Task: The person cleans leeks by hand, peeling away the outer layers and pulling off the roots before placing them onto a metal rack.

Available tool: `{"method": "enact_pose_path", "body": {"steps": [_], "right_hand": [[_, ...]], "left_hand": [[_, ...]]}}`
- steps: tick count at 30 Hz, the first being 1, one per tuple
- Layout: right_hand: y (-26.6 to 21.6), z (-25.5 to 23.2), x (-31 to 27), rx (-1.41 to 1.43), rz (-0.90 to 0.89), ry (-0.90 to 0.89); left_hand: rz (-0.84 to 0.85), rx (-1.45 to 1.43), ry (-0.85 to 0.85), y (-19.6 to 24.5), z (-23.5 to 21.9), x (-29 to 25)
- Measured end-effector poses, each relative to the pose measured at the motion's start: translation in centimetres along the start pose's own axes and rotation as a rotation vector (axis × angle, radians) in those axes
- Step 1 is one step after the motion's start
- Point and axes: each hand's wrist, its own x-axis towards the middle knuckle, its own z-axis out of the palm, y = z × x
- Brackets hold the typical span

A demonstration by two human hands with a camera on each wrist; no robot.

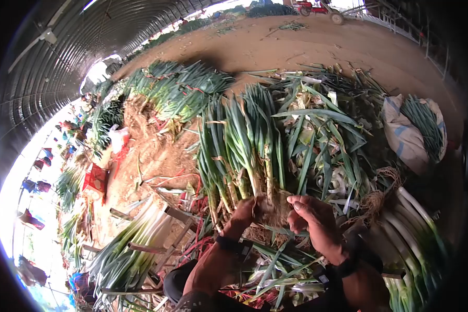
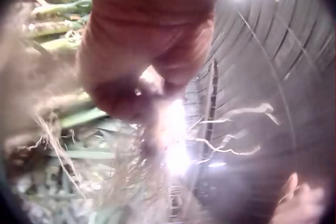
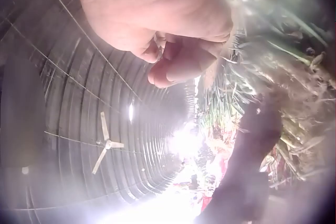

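Observation:
Upright green onions stand in a dense group in front of the body, their root ends toward the hands. The left hand grips a stalk's root end, with stringy roots hanging below it; in the left wrist view the fingers of that hand curl round it and thin roots stick out. Just right of the roots is the right hand, its fingers curled and thumb toward the roots. In the right wrist view nothing shows between the bent fingers of this hand.
Loose leaves and trimmings are heaped at centre right, beside a white sack of green leaves. White-stemmed onions lie at right, others on a wooden rack at left. A red box sits on the dirt floor.

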Motion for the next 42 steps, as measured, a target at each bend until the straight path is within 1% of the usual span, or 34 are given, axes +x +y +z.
{"method": "enact_pose_path", "body": {"steps": [1,2,3,4,6,7,8,9,10,12,13,14,15,16,17,19,21,22,23,24,25,26,27,29,31,32,33,35,36,37,38,39,40,42], "right_hand": [[0.0,0.2,-0.1,0.014,0.008,0.002],[0.1,0.0,-0.2,0.019,0.009,-0.013],[0.3,-0.1,-0.2,0.026,0.010,-0.025],[0.2,-0.1,-0.2,0.022,0.004,-0.036],[0.4,0.3,-0.1,0.044,-0.022,-0.018],[0.4,0.3,-0.1,0.048,-0.023,-0.021],[0.3,0.6,0.0,0.054,-0.016,-0.037],[0.4,0.8,0.1,0.059,-0.023,-0.056],[0.7,1.0,0.3,0.064,-0.029,-0.075],[1.5,1.5,1.0,0.051,-0.018,-0.118],[2.0,2.1,1.4,0.050,-0.008,-0.139],[2.3,2.6,1.7,0.050,0.003,-0.156],[2.8,3.1,2.1,0.048,0.014,-0.171],[3.3,3.5,2.3,0.019,0.012,-0.184],[3.4,4.1,2.5,0.013,0.005,-0.168],[3.2,4.9,3.0,0.000,-0.005,-0.125],[5.3,4.2,5.3,0.068,-0.003,-0.108],[7.1,3.3,6.9,0.110,-0.021,-0.109],[8.0,2.8,7.6,0.151,-0.039,-0.111],[8.9,2.3,7.9,0.104,-0.080,-0.095],[8.3,2.2,7.1,-0.007,-0.145,-0.088],[7.7,2.0,6.3,-0.122,-0.211,-0.082],[7.3,2.0,5.8,-0.136,-0.203,-0.120],[6.5,2.1,4.8,-0.164,-0.188,-0.198],[6.4,3.4,3.6,-0.127,-0.242,-0.221],[5.9,3.9,2.8,-0.128,-0.256,-0.255],[4.8,3.8,2.0,-0.173,-0.246,-0.326],[5.4,3.7,2.5,-0.022,-0.146,-0.282],[4.5,4.5,2.0,0.001,-0.247,-0.284],[3.3,4.8,1.6,0.044,-0.252,-0.318],[4.4,4.4,2.3,0.006,-0.251,-0.323],[5.2,4.3,2.7,-0.031,-0.248,-0.326],[5.8,4.3,2.8,-0.016,-0.235,-0.335],[5.5,4.8,2.5,0.002,-0.213,-0.353]], "left_hand": [[-0.103,-0.023,-0.072,1.5,-1.1,-0.8],[-0.208,-0.039,-0.142,4.5,-2.4,-1.6],[-0.216,0.118,-0.135,7.6,-3.8,-2.6],[-0.046,0.189,-0.053,5.4,-4.9,-2.9],[-0.133,-0.179,0.074,9.9,-7.9,-3.3],[-0.303,-0.472,0.080,12.3,-9.2,-3.9],[-0.476,-0.762,0.138,14.7,-10.4,-4.6],[-0.404,-1.045,0.184,15.3,-11.2,-5.3],[-0.137,-0.341,0.063,18.4,-12.2,-7.9],[0.055,-0.226,0.028,18.4,-13.1,-11.8],[-0.201,-0.556,-0.038,18.7,-13.8,-12.9],[-0.480,-0.878,-0.017,19.5,-14.5,-13.9],[-0.407,-0.584,0.005,18.9,-14.0,-15.3],[-0.367,-0.556,-0.018,18.8,-13.4,-16.9],[-0.328,-0.531,-0.044,21.1,-12.1,-18.2],[-0.369,-0.499,-0.133,21.8,-10.5,-20.1],[-0.460,-0.494,-0.200,22.3,-9.4,-20.6],[-0.309,-0.551,-0.253,19.3,-7.0,-21.6],[-0.266,-0.616,-0.255,18.8,-5.6,-21.9],[-0.224,-0.681,-0.259,18.2,-4.2,-22.2],[-0.289,-0.756,-0.210,21.5,-3.9,-21.8],[-0.302,-0.797,-0.232,18.4,-3.8,-20.4],[-0.316,-0.837,-0.255,15.3,-3.7,-19.0],[-0.204,-0.214,-0.067,16.9,-4.2,-15.1],[-0.132,-0.293,0.083,18.6,-4.1,-12.3],[-0.069,-0.456,0.083,18.5,-3.5,-11.2],[-0.035,-0.458,0.117,17.0,-2.6,-10.3],[-0.140,-0.541,0.161,16.0,-1.5,-9.8],[-0.144,-0.572,0.231,14.4,-0.4,-9.8],[-0.150,-0.601,0.296,13.2,0.5,-9.5],[-0.151,-0.609,0.357,14.3,1.1,-9.7],[-0.212,-0.735,0.424,14.4,1.9,-9.6],[-0.149,-0.656,0.481,9.9,3.2,-9.1],[-0.265,-0.657,0.470,3.0,5.5,-11.8]]}}
